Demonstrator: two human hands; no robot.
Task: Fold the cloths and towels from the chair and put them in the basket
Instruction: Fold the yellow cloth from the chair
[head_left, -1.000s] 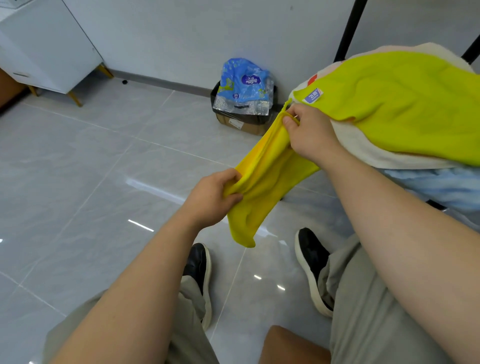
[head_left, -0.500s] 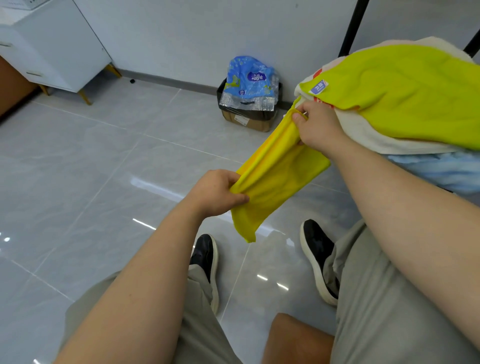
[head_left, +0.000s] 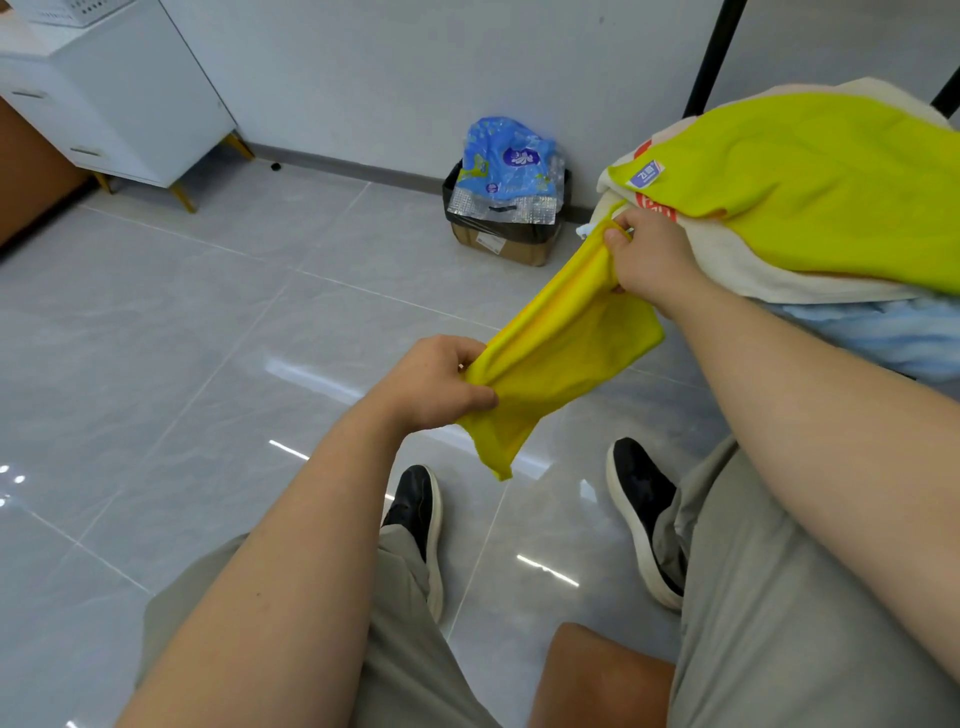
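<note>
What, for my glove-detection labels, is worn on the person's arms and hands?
Nothing visible. The left hand and right hand are ungloved. The left forearm and right forearm are bare, with no sleeve, watch or band in view.

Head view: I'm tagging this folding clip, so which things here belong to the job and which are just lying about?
Job: yellow cloth, gripped by left hand and right hand; lime towel, cream towel and blue cloth piled on the right.
Lying about: blue bag, cardboard box, white cabinet.
</note>
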